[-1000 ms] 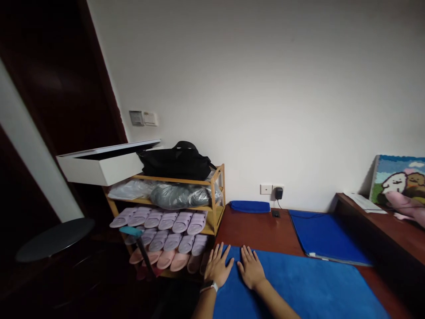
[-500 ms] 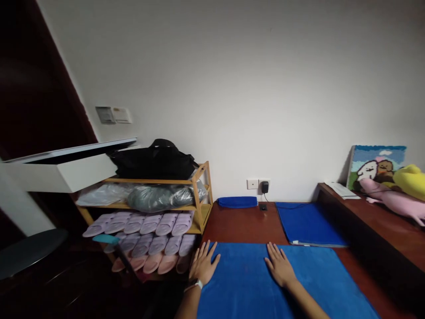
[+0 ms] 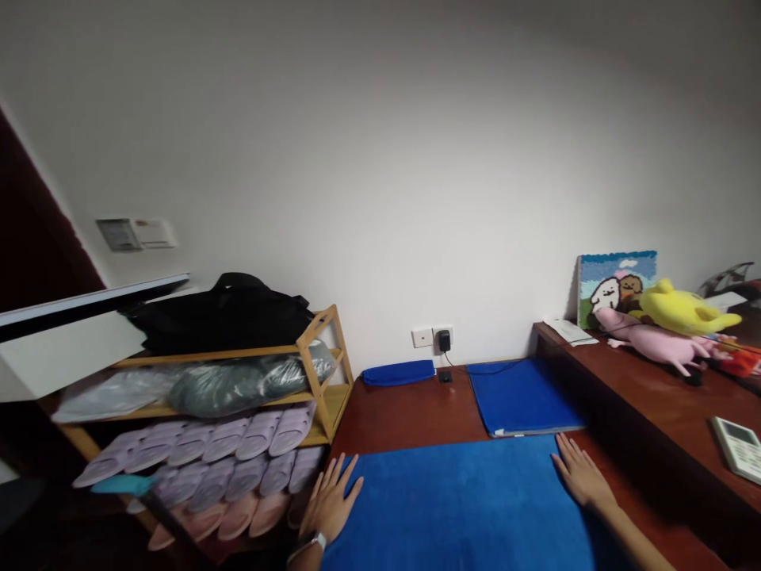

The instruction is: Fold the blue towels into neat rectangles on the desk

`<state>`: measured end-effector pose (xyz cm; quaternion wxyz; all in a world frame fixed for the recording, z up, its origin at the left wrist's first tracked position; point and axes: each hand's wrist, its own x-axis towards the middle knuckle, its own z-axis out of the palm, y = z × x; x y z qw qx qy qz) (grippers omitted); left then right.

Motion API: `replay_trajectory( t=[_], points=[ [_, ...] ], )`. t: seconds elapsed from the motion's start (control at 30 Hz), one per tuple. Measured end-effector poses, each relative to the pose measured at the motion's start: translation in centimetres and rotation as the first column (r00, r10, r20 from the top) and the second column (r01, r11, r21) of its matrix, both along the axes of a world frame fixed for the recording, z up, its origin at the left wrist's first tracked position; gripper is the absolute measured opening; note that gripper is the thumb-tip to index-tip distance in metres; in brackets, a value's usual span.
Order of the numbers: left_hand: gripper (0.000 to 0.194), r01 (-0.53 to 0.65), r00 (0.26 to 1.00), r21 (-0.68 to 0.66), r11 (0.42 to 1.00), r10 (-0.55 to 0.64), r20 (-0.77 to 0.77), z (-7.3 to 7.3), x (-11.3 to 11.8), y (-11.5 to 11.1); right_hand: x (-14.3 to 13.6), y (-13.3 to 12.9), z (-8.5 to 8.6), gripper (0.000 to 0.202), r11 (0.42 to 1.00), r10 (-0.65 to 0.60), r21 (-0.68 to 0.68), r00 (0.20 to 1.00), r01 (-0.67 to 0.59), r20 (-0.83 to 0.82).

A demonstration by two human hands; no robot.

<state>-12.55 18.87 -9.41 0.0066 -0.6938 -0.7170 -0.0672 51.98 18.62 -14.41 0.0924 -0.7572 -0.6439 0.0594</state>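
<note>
While your left hand and right hand lay open, the blue cloth risked wrinkling

You had both flat at its opposite edges on the worktop, gripping nothing. Uneven pressure could have dragged it into folds. On the rack, a clear bag held something dark; the contents of the black bag were hidden.

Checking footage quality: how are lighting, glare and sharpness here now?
Head view: the wall is brightest right of centre, dimming toward the corners; head view: the plastic wrapping glints, the large blue cloth doesn't, the upper-left white plate looks soft.
</note>
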Motion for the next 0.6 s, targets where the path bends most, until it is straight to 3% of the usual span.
replay_trajectory(
  t=[0.47,0.6],
  points=[
    [0.063,0.012,1.000,0.001,1.000,-0.012,0.021,0.4,0.4,-0.7,1.1,0.2,-1.8,0.082,1.000,-0.001,0.006,0.999,0.000,0.053],
    [0.063,0.015,0.999,-0.004,1.000,-0.015,0.047,0.6,0.9,-1.2,1.5,0.8,-1.0,0.080,0.999,0.001,-0.043,0.997,0.003,0.075]
  ],
)
